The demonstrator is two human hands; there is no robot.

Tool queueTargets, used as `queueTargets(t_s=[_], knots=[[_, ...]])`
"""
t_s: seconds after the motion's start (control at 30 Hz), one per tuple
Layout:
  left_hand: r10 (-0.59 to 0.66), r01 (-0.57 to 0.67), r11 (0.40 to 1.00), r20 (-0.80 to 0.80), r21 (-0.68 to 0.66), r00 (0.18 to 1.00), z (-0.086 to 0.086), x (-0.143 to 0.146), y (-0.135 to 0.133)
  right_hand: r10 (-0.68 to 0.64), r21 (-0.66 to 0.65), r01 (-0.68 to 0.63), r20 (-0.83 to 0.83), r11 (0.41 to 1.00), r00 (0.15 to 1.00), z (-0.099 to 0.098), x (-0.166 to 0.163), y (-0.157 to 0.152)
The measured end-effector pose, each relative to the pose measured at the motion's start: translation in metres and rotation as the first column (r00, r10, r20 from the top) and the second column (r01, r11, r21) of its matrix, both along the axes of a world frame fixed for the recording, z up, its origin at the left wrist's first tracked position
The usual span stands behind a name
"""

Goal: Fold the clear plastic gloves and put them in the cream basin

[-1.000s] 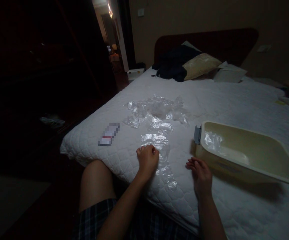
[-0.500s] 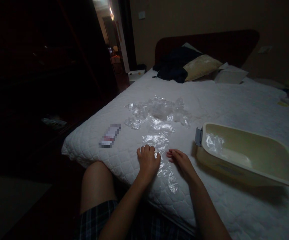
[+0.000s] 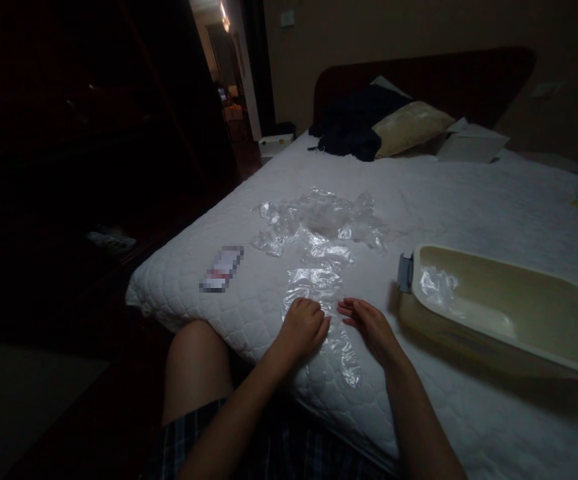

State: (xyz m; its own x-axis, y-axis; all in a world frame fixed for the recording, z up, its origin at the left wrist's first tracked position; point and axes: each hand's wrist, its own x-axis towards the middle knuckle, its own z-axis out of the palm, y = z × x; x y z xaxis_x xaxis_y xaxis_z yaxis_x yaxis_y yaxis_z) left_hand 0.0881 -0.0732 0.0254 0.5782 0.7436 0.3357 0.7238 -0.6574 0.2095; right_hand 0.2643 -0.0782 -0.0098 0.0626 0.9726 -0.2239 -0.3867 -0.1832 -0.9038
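Note:
A clear plastic bag lies spread on the white quilted bed, its lower part trailing toward me. My left hand rests on the bag with its fingers curled together against the film; the fingertips are mostly hidden. Just right of the bag, my right hand hovers at its edge, fingers stretched out and thumb apart, with nothing visible in it. Beyond these, more crumpled clear bags lie in a loose heap, one close to the bag under my hand.
To the right stands a cream plastic bin with a grey latch and a crumpled clear bag inside. A blurred-out flat object lies left on the bed. Dark cloth and a beige pillow are near the headboard.
My left hand has slid slightly right and toward me, its spread fingers now drawn together. My right hand stays beside the bag. The view has shifted a little.

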Motion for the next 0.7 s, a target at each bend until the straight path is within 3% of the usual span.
queueTargets(t_s=[0.3, 0.43, 0.5, 0.57, 0.63, 0.7], knots=[[-0.007, 0.014, 0.999, 0.232, -0.030, 0.973, -0.007, -0.022, 0.002, 0.018, 0.006, -0.018, 0.047, 1.000, 0.999, 0.001, -0.002, -0.002], [0.210, -0.186, 0.978, 0.359, -0.098, 0.909, -0.009, -0.045, 0.019, -0.048, 0.012, 0.048, 0.029, 0.999, 0.998, 0.005, -0.001, -0.005], [0.350, -0.273, 0.934, 0.429, -0.231, 0.833, -0.012, -0.058, 0.035, -0.136, 0.035, 0.135, 0.029, 0.990, 0.990, 0.006, 0.001, -0.003], [0.472, -0.275, 0.859, 0.458, -0.433, 0.754, -0.017, -0.069, 0.053, -0.210, 0.062, 0.206, 0.084, 0.977, 0.974, 0.007, 0.003, 0.003], [0.545, -0.173, 0.757, 0.463, -0.630, 0.699, -0.022, -0.077, 0.069, -0.226, 0.061, 0.218, 0.195, 0.974, 0.955, 0.006, 0.005, 0.013], [0.578, -0.007, 0.652, 0.492, -0.758, 0.651, -0.025, -0.081, 0.080, -0.154, 0.006, 0.160, 0.301, 0.987, 0.941, 0.006, 0.007, 0.024]])
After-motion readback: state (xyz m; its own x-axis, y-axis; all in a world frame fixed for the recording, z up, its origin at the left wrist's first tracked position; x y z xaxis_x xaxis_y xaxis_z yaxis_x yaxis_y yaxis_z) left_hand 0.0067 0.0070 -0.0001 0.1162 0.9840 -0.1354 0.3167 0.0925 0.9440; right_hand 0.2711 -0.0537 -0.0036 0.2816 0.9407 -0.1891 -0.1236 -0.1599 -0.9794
